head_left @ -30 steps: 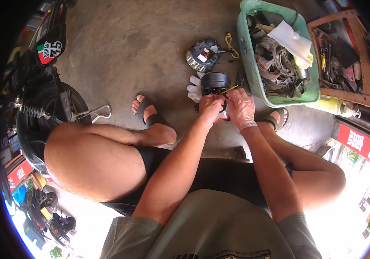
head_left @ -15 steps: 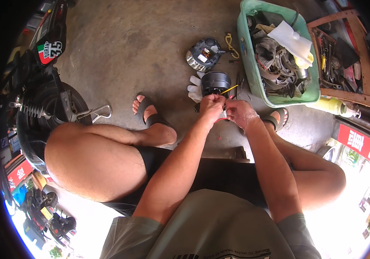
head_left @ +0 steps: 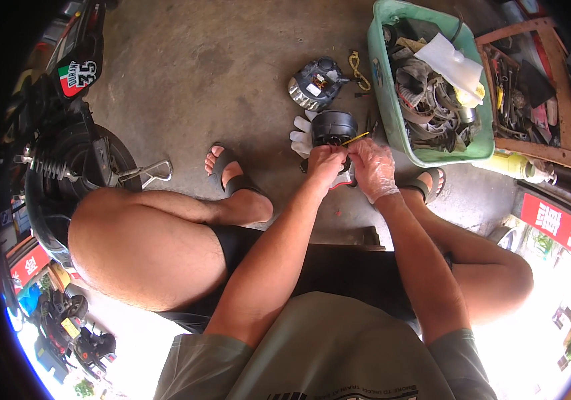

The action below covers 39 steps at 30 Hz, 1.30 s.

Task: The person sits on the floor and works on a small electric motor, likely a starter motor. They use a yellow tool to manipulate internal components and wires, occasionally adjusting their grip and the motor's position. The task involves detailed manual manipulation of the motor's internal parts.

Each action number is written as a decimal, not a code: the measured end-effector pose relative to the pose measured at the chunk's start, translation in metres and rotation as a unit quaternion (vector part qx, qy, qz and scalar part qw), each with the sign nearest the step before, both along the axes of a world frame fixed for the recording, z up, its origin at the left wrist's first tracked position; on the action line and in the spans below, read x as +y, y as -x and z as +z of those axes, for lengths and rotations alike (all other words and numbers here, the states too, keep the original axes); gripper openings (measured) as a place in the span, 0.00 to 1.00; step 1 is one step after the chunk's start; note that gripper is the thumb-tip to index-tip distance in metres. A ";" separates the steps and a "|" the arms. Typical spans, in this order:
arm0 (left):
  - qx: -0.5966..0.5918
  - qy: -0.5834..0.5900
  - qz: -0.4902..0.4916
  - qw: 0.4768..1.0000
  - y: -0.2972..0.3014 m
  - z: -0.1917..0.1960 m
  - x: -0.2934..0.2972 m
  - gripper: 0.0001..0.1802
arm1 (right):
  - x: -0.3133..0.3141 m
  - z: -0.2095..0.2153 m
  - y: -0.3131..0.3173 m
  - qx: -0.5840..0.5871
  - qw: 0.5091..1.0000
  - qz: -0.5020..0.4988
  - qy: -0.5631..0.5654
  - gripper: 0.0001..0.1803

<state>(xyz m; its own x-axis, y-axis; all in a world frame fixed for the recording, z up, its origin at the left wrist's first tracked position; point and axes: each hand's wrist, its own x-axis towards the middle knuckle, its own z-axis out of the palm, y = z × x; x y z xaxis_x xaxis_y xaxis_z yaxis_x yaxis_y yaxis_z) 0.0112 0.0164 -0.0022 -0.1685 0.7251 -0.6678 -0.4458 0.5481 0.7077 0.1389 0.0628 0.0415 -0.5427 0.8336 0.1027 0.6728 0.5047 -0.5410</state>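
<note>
A black cylindrical part (head_left: 334, 125), like a motor housing, stands on the floor between my feet. My left hand (head_left: 326, 164) is closed at its near side, fingertips pinched together on something too small to make out. Beside it, my right hand (head_left: 375, 171) wears a thin clear plastic glove. Its fingers are bent inward close to my left fingertips, and what they pinch is hidden. A thin yellow strip (head_left: 357, 138) sticks out just above the right fingers. Below the hands shows a bit of something red and white (head_left: 343, 179).
A white glove (head_left: 301, 138) lies left of the cylinder. Beyond sits a black round unit (head_left: 317, 84) with a yellow cord (head_left: 359, 71). On the right stand a green bin (head_left: 380, 87) of parts and a wooden tool frame (head_left: 547, 145). A motorcycle (head_left: 92, 157) is at left.
My right hand has turned and moved slightly up, showing more of its gloved back, with its fingers nearer the yellow strip. My left hand stays nearly in place.
</note>
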 end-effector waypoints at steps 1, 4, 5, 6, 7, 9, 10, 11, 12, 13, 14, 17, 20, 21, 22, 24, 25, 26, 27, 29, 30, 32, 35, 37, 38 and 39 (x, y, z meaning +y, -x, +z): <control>0.002 0.006 -0.002 1.000 0.000 0.001 0.000 0.07 | 0.001 0.000 0.000 -0.001 1.000 0.002 -0.002 0.05; 0.006 0.019 -0.009 1.000 0.000 0.009 0.001 0.07 | 0.002 -0.004 -0.004 -0.019 1.000 -0.004 -0.015 0.05; 0.007 0.020 -0.011 1.000 0.000 0.009 0.001 0.07 | 0.001 -0.005 -0.003 -0.020 0.999 -0.011 -0.022 0.04; 0.007 0.021 -0.012 1.000 0.000 0.010 0.001 0.07 | 0.000 -0.006 -0.002 -0.022 0.999 -0.019 -0.029 0.03; 0.004 0.023 -0.015 1.000 0.001 0.010 0.001 0.07 | -0.001 -0.008 -0.001 -0.024 0.999 -0.027 -0.036 0.03; -0.005 0.027 -0.022 0.999 0.000 0.008 0.001 0.08 | -0.005 -0.020 0.002 -0.049 0.990 -0.119 0.056 0.01; -0.009 0.013 -0.016 1.000 -0.002 0.005 0.001 0.08 | -0.007 -0.028 0.002 -0.062 0.979 -0.164 0.102 0.03; -0.011 0.001 -0.005 1.000 -0.003 -0.005 -0.001 0.08 | -0.005 -0.040 -0.001 -0.013 0.979 -0.111 0.172 0.04; -0.016 -0.013 -0.001 1.000 -0.006 -0.006 0.001 0.09 | 0.002 -0.051 -0.011 0.033 0.969 -0.063 0.238 0.06; -0.008 -0.010 -0.004 1.000 -0.008 -0.007 0.001 0.09 | 0.006 -0.061 -0.020 0.080 0.950 -0.013 0.302 0.07; 0.001 -0.005 -0.004 1.000 -0.008 -0.005 0.000 0.09 | 0.006 -0.057 -0.018 0.148 0.870 -0.121 0.455 0.07; 0.012 -0.001 0.006 1.000 -0.008 -0.002 0.000 0.10 | 0.006 -0.041 -0.012 0.252 0.611 -0.319 0.680 0.05; -0.008 -0.001 0.007 1.000 -0.005 -0.003 0.001 0.09 | 0.006 -0.011 -0.002 0.228 0.733 -0.289 0.571 0.04; -0.020 -0.002 0.003 1.000 -0.004 0.000 0.002 0.08 | 0.004 -0.019 -0.005 0.182 0.846 -0.253 0.433 0.03; -0.010 -0.002 0.000 1.000 -0.005 0.002 0.004 0.08 | -0.001 -0.033 -0.008 0.130 0.929 -0.208 0.279 0.03; 0.014 0.002 -0.003 1.000 -0.003 0.004 0.003 0.07 | -0.004 -0.031 -0.005 0.067 0.985 -0.128 0.099 0.03; 0.003 -0.004 -0.004 1.000 -0.002 0.004 0.003 0.07 | -0.004 -0.028 -0.007 0.062 0.990 -0.102 0.081 0.03; -0.006 -0.010 -0.004 1.000 0.000 0.003 0.002 0.07 | -0.003 -0.021 -0.005 0.057 0.993 -0.076 0.064 0.04; -0.016 -0.016 -0.004 1.000 0.001 0.002 0.001 0.07 | -0.002 -0.016 -0.003 0.053 0.995 -0.058 0.054 0.04; -0.010 -0.013 -0.007 1.000 0.002 0.002 0.000 0.07 | 0.000 -0.009 -0.001 0.043 0.998 -0.024 0.035 0.04; -0.007 -0.012 -0.010 1.000 0.002 0.003 0.000 0.07 | 0.002 -0.005 -0.001 0.039 0.998 -0.015 0.037 0.04; -0.010 -0.004 -0.012 1.000 0.002 0.003 0.001 0.07 | 0.004 -0.001 -0.001 0.031 0.999 0.003 0.041 0.04; -0.022 0.006 -0.012 1.000 0.001 0.001 0.001 0.05 | 0.004 -0.003 -0.002 -0.015 0.999 -0.010 0.044 0.03; -0.035 0.004 -0.008 0.999 -0.001 -0.002 0.000 0.04 | 0.001 -0.016 -0.001 -0.010 0.987 -0.096 0.130 0.04; -0.044 0.001 -0.007 0.999 -0.003 -0.003 -0.001 0.04 | 0.000 -0.027 -0.002 -0.007 0.975 -0.139 0.173 0.05; -0.053 -0.004 -0.006 0.999 -0.004 -0.002 -0.001 0.04 | 0.003 -0.039 -0.009 -0.010 0.984 -0.062 0.169 0.05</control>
